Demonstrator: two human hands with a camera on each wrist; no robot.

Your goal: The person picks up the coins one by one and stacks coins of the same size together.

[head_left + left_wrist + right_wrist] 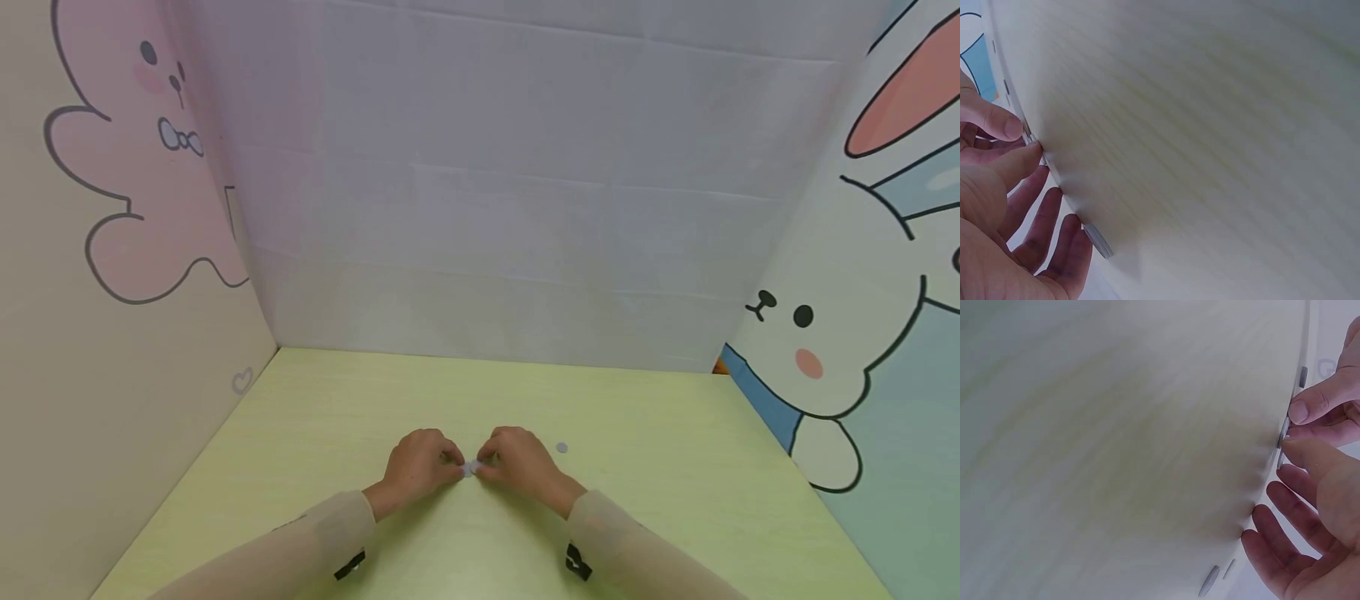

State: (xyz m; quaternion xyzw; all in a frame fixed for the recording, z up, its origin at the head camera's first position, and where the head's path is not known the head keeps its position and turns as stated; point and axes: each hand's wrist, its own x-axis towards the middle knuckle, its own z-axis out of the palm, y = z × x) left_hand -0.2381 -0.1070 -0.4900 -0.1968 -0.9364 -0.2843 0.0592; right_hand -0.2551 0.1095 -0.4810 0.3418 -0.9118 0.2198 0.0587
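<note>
In the head view my left hand [422,461] and right hand [519,461] meet low over the middle of the table. Thumb and fingers of each pinch a small grey coin [467,470], the left one's, and another coin [477,467], the right one's. The two coins sit side by side, touching or nearly so; fingertips partly hide them. In the left wrist view a grey coin [1097,240] lies by the left hand's outer fingertips. The right wrist view has a coin [1284,432] between the fingertips of both hands.
A loose coin [562,447] lies right of the right hand on the pale yellow table [360,392]. Beyond the left hand, the right wrist view shows one more coin [1303,377]; another coin [1209,581] lies near its lower edge. Cloth walls [480,208] enclose the table.
</note>
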